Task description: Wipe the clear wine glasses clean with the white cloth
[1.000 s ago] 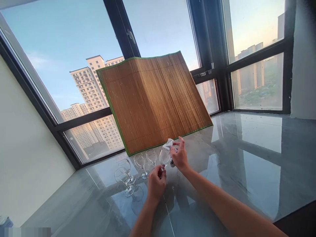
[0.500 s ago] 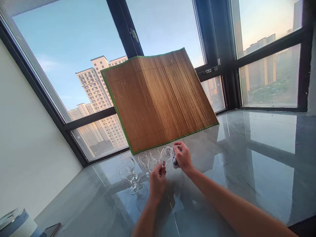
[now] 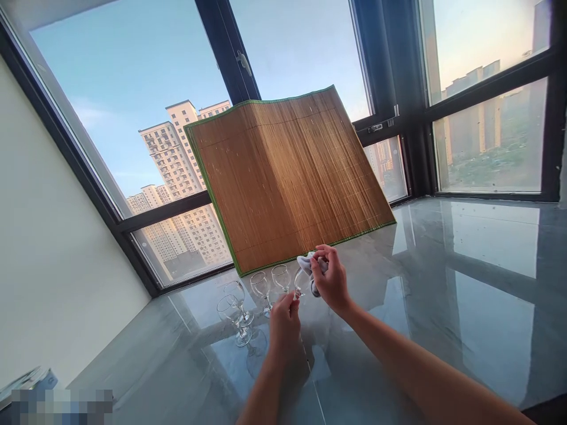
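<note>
Head view: the left hand (image 3: 286,321) pinches the stem of a wine glass (image 3: 301,282), the right hand (image 3: 330,280) pinches a white cloth (image 3: 306,264) at its rim, just near the bamboo mat (image 3: 287,177). Four glasses (image 3: 248,298) stand left; bare countertop (image 3: 465,283) spreads right.

A bamboo mat (image 3: 287,177) leans against the window (image 3: 124,106) above the glossy counter (image 3: 443,295).

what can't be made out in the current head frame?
- Held wine glass, head view: stem and foot hidden behind the left hand.
- White cloth: mostly covered by the right hand; whether it reaches inside the bowl cannot be told.
- Bottom-left corner: pixelated blur; the object there is also cut by the frame edge.
- Bamboo mat hides the window behind it.
</note>
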Demonstrator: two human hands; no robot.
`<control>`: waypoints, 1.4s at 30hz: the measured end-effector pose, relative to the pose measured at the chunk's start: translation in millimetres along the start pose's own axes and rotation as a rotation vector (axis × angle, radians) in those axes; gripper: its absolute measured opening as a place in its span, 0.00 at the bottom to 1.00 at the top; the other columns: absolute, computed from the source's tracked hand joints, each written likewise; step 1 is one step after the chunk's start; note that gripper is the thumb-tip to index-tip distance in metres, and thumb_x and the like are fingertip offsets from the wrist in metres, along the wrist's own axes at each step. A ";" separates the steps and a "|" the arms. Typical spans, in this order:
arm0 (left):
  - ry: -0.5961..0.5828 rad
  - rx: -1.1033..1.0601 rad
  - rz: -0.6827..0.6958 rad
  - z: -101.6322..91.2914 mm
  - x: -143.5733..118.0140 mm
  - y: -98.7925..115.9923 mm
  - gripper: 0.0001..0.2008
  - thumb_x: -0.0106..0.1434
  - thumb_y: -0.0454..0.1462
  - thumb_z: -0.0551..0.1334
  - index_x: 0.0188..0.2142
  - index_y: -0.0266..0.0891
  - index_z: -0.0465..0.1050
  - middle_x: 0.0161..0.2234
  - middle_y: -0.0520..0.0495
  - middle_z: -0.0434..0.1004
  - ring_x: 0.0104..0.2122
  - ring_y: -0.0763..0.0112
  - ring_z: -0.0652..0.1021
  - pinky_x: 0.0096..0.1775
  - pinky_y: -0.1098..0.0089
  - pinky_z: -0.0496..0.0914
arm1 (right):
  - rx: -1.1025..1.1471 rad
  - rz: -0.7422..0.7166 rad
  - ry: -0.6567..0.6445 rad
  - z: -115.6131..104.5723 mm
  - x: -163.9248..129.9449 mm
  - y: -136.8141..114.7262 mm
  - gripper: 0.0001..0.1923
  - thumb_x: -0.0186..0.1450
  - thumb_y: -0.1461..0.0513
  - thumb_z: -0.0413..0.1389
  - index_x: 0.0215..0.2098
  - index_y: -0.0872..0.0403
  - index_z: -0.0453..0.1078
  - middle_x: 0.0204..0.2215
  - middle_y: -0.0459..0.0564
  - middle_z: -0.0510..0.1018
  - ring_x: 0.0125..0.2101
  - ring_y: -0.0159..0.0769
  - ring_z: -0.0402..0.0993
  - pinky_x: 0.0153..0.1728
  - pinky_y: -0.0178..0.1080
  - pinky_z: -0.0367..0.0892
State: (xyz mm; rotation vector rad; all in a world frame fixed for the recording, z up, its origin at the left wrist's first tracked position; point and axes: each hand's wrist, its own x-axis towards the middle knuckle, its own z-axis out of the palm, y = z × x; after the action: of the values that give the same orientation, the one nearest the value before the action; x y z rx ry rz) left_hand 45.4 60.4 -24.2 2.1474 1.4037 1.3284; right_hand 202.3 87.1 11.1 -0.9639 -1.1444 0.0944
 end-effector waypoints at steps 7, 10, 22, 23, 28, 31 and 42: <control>-0.055 0.043 0.031 -1.0 -0.2 -2.1 0.14 0.66 0.35 0.54 0.39 0.40 0.79 0.32 0.45 0.76 0.31 0.65 0.72 0.34 0.69 0.59 | -0.069 0.036 0.048 1.4 4.6 16.9 0.17 0.66 0.60 0.48 0.53 0.51 0.59 0.36 0.49 0.73 0.38 0.40 0.72 0.44 0.42 0.67; -0.046 0.060 0.033 -1.2 0.2 -4.7 0.14 0.66 0.35 0.53 0.39 0.40 0.79 0.32 0.45 0.76 0.33 0.64 0.73 0.35 0.69 0.60 | -0.100 0.089 0.008 1.6 4.6 20.9 0.14 0.65 0.60 0.49 0.49 0.51 0.62 0.34 0.48 0.74 0.35 0.40 0.72 0.41 0.40 0.66; 0.005 0.128 -0.041 -6.8 1.2 -7.5 0.14 0.67 0.36 0.52 0.37 0.38 0.78 0.33 0.44 0.78 0.33 0.65 0.74 0.37 0.69 0.61 | -0.131 0.050 -0.337 -0.3 -6.8 15.8 0.13 0.66 0.57 0.49 0.47 0.51 0.67 0.33 0.47 0.81 0.32 0.38 0.75 0.35 0.36 0.62; 0.013 0.130 -0.043 -7.1 1.2 -7.9 0.14 0.67 0.36 0.52 0.37 0.38 0.78 0.33 0.45 0.78 0.33 0.65 0.74 0.36 0.69 0.61 | -0.106 0.027 -0.372 -0.1 -7.3 14.8 0.15 0.64 0.59 0.50 0.49 0.51 0.66 0.38 0.49 0.81 0.36 0.39 0.76 0.38 0.37 0.63; 0.041 0.125 -0.048 -9.1 1.2 -12.9 0.14 0.68 0.38 0.52 0.34 0.39 0.76 0.31 0.46 0.77 0.32 0.66 0.74 0.35 0.70 0.61 | 0.051 0.071 -0.505 4.1 -7.9 15.9 0.30 0.53 0.68 0.50 0.55 0.51 0.62 0.45 0.52 0.79 0.39 0.41 0.75 0.40 0.40 0.65; 0.047 0.098 -0.033 -9.3 1.5 -14.8 0.14 0.68 0.38 0.52 0.36 0.39 0.77 0.32 0.46 0.78 0.32 0.66 0.74 0.36 0.70 0.61 | 0.143 0.058 -0.469 8.4 -8.1 18.0 0.32 0.47 0.70 0.48 0.51 0.51 0.62 0.41 0.51 0.79 0.41 0.41 0.75 0.42 0.40 0.65; -0.082 0.038 -0.008 -1.3 0.9 -12.1 0.14 0.67 0.38 0.52 0.33 0.38 0.75 0.28 0.48 0.73 0.29 0.68 0.71 0.33 0.70 0.58 | 0.185 0.144 -0.189 6.2 -3.8 21.2 0.23 0.50 0.68 0.48 0.44 0.51 0.65 0.28 0.44 0.75 0.26 0.35 0.70 0.31 0.36 0.64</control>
State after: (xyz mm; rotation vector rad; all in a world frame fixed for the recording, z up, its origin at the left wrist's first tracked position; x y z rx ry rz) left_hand 37.2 66.9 -30.6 2.1915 1.4150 1.2057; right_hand 204.0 101.8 -5.7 -0.8843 -1.2145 0.4082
